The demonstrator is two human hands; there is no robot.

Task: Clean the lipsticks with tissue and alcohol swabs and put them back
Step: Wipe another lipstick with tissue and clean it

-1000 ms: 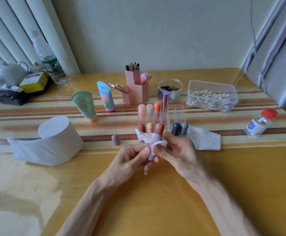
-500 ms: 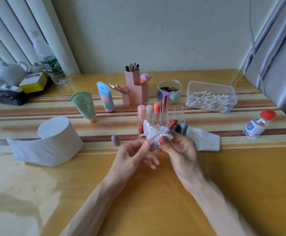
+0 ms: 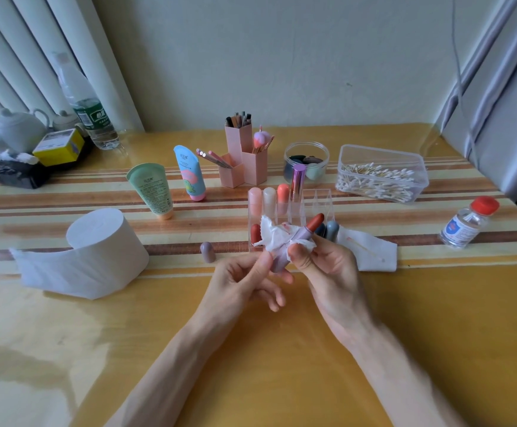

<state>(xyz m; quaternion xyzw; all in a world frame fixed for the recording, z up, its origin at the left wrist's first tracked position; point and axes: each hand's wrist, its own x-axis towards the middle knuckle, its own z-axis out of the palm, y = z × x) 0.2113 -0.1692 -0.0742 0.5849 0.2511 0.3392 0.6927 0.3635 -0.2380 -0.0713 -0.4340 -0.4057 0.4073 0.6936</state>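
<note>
Centrally, just over the worktop [image 3: 282, 365], a lilac lipstick [image 3: 302, 237] with its red bullet wound out is held tilted, tip toward 1 o'clock. Its base is pinched in the grip of the left hand [image 3: 245, 282], thumb and fingertips curled onto it. A crumpled tissue [image 3: 274, 237] is pressed round the barrel and pinched in the grip of the right hand [image 3: 328, 269]. A clear organizer [image 3: 322, 198] is seen at 12 o'clock of the hands, a lilac cap [image 3: 208, 252] at 9 o'clock, an alcohol bottle [image 3: 466, 226] at 3 o'clock.
</note>
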